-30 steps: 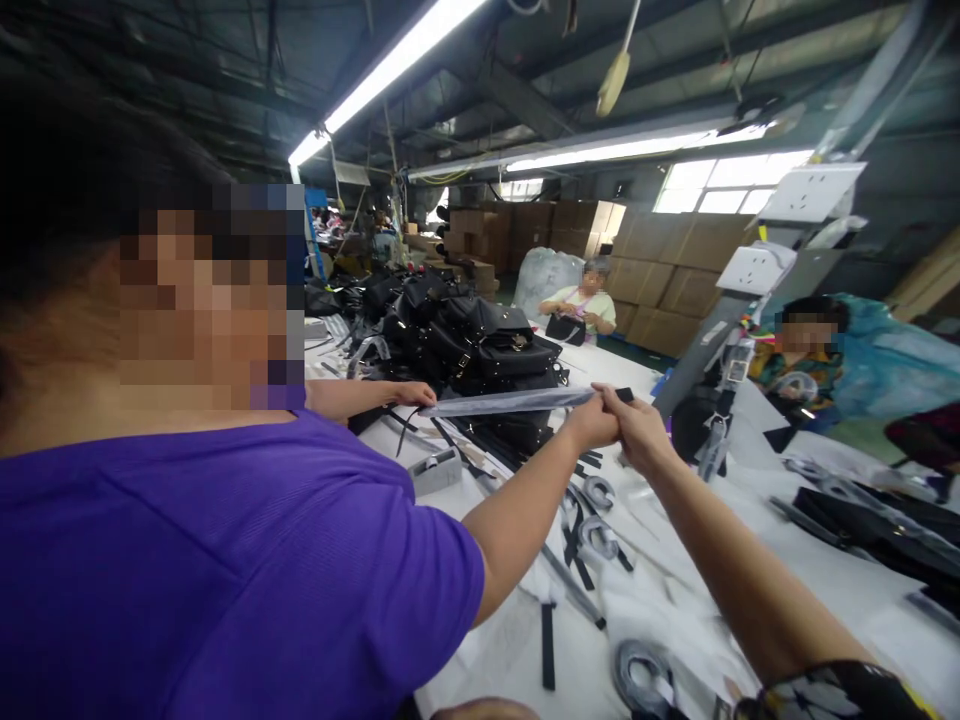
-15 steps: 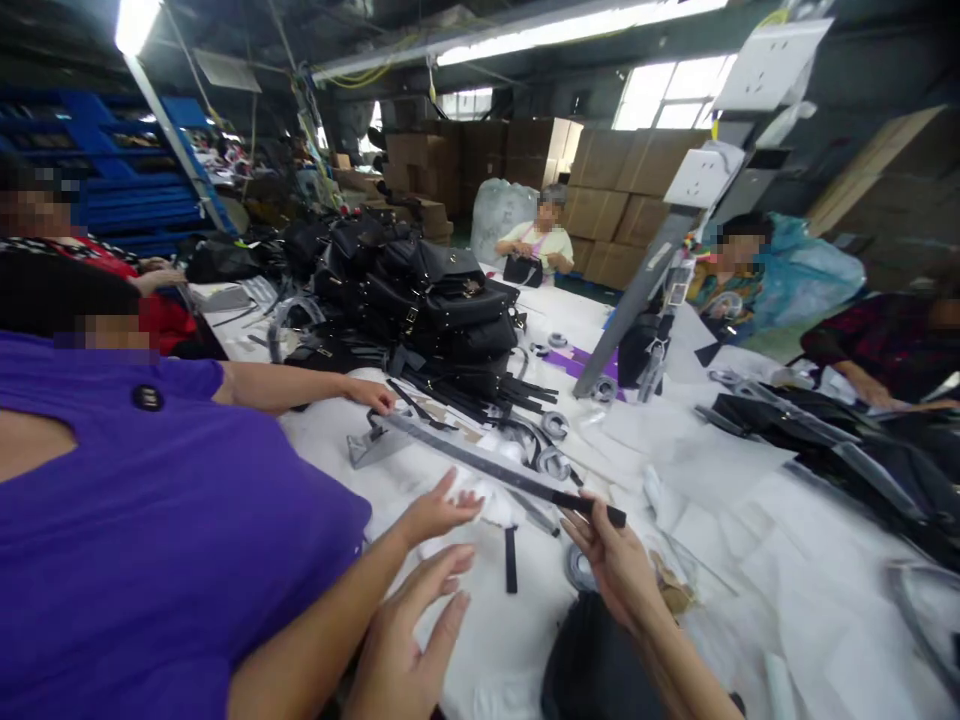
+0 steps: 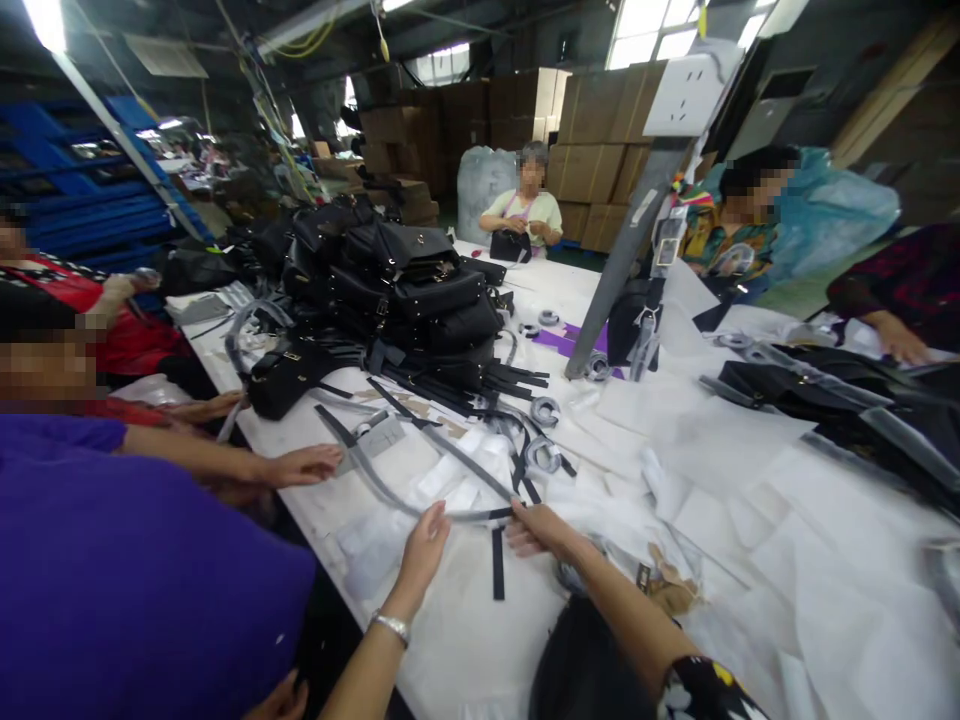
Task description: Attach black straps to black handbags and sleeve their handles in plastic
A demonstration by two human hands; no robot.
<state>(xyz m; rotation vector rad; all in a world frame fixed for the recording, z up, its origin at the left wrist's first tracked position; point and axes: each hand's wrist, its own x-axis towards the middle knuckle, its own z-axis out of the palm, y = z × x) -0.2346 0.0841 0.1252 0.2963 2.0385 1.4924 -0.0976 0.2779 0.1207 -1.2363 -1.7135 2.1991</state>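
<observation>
A long strap point(image 3: 375, 482), mostly grey-wrapped with black ends, lies in a curve over the white table. My right hand point(image 3: 546, 530) pinches its near black end. My left hand point(image 3: 422, 550), with a silver bracelet at the wrist, has its fingers closed around the strap a short way to the left. Another grey strip point(image 3: 472, 465) runs diagonally toward my right fingertips; whether they grip it too, I cannot tell. Just below the strap lies a short black strip point(image 3: 498, 565). A dark rounded item point(image 3: 589, 665) sits near my right forearm.
At my left is a co-worker in purple point(image 3: 150, 570), one hand point(image 3: 307, 466) over the table edge. Black bags point(image 3: 390, 290) are heaped behind the straps. A slanted grey post point(image 3: 626, 260) rises from the table. White sheets point(image 3: 720, 480) and tape-like rolls point(image 3: 544, 455) lie about.
The co-worker's hand has let go of the strap's far end, which now rests on the table. My left hand has moved forward onto the strap; my right hand has shifted left.
</observation>
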